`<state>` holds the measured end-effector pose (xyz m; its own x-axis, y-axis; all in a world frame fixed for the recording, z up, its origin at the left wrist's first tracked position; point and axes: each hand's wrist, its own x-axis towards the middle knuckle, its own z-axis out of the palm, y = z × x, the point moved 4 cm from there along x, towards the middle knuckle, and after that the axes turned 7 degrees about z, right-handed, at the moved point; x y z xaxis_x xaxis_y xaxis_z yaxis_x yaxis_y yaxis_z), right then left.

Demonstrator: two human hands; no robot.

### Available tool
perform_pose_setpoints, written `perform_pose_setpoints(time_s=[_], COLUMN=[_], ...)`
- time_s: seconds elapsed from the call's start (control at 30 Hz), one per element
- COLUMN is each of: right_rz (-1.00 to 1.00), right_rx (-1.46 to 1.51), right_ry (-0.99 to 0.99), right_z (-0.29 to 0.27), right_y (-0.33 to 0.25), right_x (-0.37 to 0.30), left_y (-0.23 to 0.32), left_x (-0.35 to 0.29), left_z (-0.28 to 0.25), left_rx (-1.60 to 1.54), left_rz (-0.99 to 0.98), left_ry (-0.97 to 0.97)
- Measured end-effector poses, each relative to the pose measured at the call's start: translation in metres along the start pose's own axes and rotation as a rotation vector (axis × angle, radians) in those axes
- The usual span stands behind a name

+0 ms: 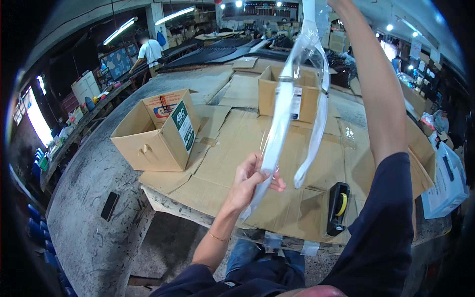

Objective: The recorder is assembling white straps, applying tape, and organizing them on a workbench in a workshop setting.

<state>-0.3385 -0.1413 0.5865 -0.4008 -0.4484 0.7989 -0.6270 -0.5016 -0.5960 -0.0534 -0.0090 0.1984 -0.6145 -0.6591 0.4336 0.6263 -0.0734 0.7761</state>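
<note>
A long white strap (279, 116) in clear plastic hangs down in front of me, with small dark bands partway along it. Its second length (316, 131) dangles beside it, the end loose above the cardboard. My left hand (250, 180) is closed around the lower part of the strap, thumb across the front. High up at the top edge, my right hand (338, 3) shows only near the wrist; its fingers are out of the picture. The strap also runs out of view up there, just left of that hand.
Flattened cardboard (232, 148) covers the table. An open carton (153, 133) stands at left, another box (297, 96) behind the strap. A black tape dispenser (338, 208) sits near the front edge; a phone (110, 206) lies at left. One person (150, 52) stands far back.
</note>
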Motion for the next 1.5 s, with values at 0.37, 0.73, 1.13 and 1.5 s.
perform_pose_setpoints(time_s=[0.37, 0.73, 1.13, 1.5], right_rz=[0.406, 0.646, 1.105, 1.330], right_rx=[-0.517, -0.363, 0.121, 0.134], right_ry=[-0.735, -1.075, -1.111, -0.722], right_z=[0.109, 0.151, 0.118, -0.027], right_y=[0.383, 0.467, 0.408, 0.291], right_x=[-0.235, -0.383, -0.387, -0.447], left_y=[-0.137, -0.203, -0.210, -0.175], left_x=[-0.015, 0.212, 0.241, 0.280], left_z=[-0.203, -0.305, -0.263, -0.211], left_rx=[0.473, 1.376, 0.395, 0.583], left_rz=[-0.658, -0.556, -0.440, -0.338], left_ry=[0.403, 0.292, 0.149, 0.029])
